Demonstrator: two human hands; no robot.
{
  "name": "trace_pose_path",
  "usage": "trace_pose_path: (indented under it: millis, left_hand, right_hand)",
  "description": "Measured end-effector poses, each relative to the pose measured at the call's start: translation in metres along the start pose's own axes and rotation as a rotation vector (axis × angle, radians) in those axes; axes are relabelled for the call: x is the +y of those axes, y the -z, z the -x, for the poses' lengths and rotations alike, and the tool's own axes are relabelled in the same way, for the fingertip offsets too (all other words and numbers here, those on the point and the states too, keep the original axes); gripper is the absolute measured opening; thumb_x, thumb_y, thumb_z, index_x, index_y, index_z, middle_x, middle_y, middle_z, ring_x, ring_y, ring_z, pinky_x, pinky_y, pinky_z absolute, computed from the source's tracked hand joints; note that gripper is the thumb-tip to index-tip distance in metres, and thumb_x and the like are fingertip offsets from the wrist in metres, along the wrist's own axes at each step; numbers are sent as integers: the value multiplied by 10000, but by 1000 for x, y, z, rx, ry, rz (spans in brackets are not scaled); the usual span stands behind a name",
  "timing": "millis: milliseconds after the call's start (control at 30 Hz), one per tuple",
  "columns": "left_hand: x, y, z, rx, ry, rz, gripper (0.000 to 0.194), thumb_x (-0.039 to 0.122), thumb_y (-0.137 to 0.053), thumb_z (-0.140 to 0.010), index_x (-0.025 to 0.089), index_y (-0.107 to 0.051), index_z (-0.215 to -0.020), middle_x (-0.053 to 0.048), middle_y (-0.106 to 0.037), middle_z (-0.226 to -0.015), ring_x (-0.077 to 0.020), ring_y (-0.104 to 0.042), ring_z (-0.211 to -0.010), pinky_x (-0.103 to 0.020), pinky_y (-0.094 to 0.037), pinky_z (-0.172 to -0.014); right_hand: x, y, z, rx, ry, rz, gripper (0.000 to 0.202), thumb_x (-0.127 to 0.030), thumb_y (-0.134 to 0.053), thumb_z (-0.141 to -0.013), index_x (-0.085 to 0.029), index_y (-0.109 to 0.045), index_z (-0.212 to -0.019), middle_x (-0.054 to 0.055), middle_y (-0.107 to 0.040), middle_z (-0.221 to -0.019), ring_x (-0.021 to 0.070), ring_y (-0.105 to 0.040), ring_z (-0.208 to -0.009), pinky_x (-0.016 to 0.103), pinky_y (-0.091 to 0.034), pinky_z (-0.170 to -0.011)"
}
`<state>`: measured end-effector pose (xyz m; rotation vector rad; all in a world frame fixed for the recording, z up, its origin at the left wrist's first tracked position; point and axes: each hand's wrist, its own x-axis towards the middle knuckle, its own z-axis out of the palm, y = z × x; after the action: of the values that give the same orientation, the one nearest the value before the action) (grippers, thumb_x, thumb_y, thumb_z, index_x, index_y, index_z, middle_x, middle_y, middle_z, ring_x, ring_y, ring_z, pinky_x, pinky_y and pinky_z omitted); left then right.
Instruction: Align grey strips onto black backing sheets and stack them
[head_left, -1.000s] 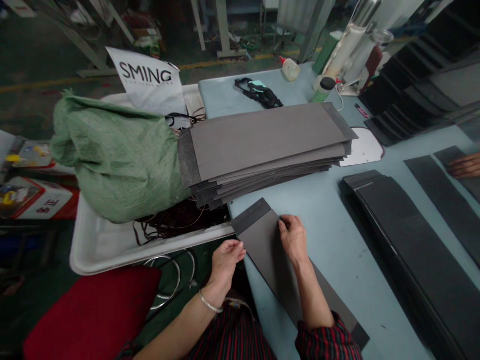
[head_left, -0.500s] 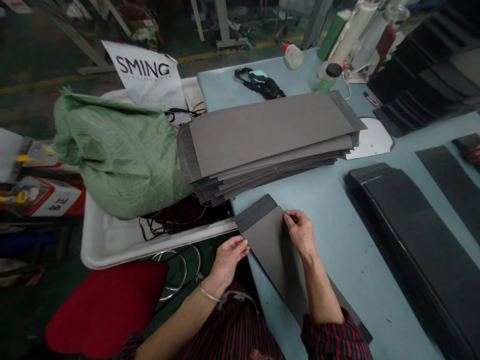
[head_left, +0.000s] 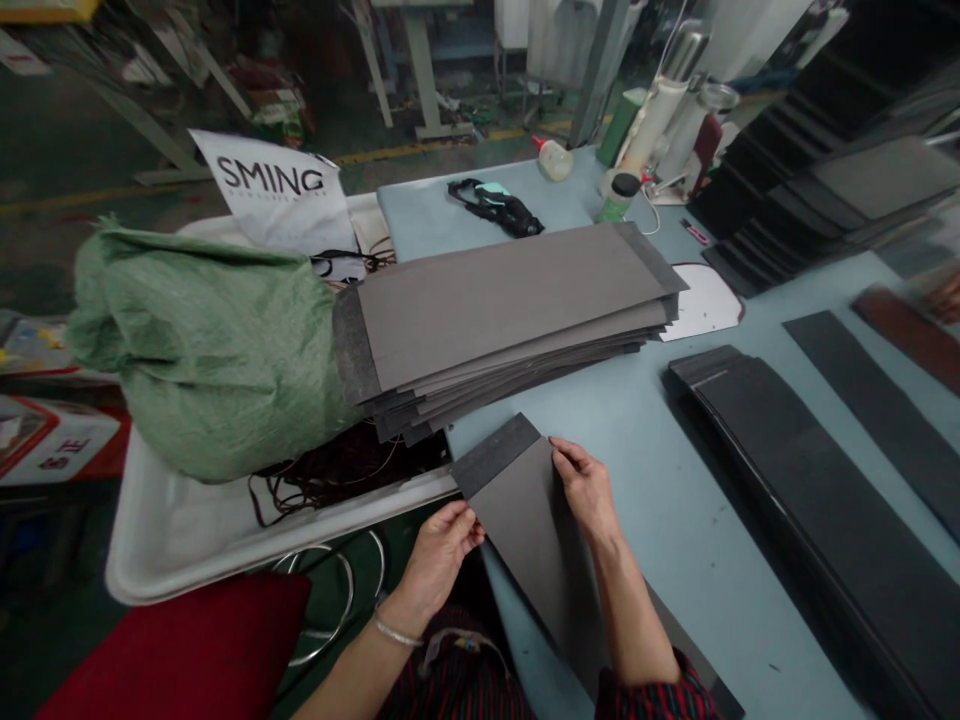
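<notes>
A long grey sheet (head_left: pixel 532 530) is laid on the blue worktop (head_left: pixel 660 480), its long axis running from the near edge away to the upper left. Its left edge is pinched by the left hand (head_left: pixel 442 550), the grip closed on it; its right edge, near the darker end band, is pinched by the right hand (head_left: pixel 589 490). A stack of like sheets (head_left: pixel 502 320) lies just beyond.

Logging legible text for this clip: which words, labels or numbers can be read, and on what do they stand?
"SMING": black capitals on the white bag behind the green sack.
Smaller line under it: too blurred to read.
Red characters on the box at far left: too blurred to read.
</notes>
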<state>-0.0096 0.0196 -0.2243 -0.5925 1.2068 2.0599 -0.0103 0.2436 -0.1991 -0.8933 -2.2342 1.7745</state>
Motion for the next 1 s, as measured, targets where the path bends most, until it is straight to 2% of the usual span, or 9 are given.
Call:
trace_pose_path:
  millis: [100, 500, 767, 867, 1000]
  left_hand:
    - [-1, 0, -2, -10, -11, 4, 292, 368, -809, -668, 143, -662, -783, -1, -640, -706, -77, -583, -625, -210, -491, -624]
    - [6, -7, -6, 26, -28, -47, 308, 365, -813, -656, 143, -652, -797, 5, -636, -699, -85, -598, -635, -212, -495, -635]
    - [12, -17, -16, 173, -75, -235, 381, 434, -799, -631, 133, -654, -815, -2, -640, -657, -107, -614, -613, -229, -506, -623]
    - [12, -18, -22, 236, -85, -305, 401, 448, -789, -628, 125, -653, -823, -6, -635, -644, -113, -610, -598, -234, -501, -604]
    - [12, -19, -29, 259, -114, -392, 374, 449, -743, -683, 130, -634, -844, -13, -621, -651, -132, -610, -585, -252, -494, -581]
  right_hand:
    - [2, 0, -1, -21, 42, 3, 319, -419, -588, -816, -214, -714, -1025, 74, -706, -1050, 250, -627, -999, 438, -462, -934]
    - [5, 1, -9, -10, 106, 66, 272, -356, -559, -843, -210, -717, -1010, 71, -697, -1016, 239, -621, -970, 416, -450, -925]
    - [6, -7, -18, 25, 259, 345, 317, -322, -474, -888, -169, -700, -1049, 109, -667, -969, 247, -597, -937, 411, -452, -902]
    - [4, -11, -18, 29, 266, 419, 338, -311, -439, -906, -160, -687, -1079, 114, -649, -956, 244, -593, -915, 399, -465, -879]
    - [6, -14, -20, 51, 259, 455, 333, -297, -434, -909, -164, -669, -1103, 113, -632, -967, 237, -596, -897, 388, -475, -867]
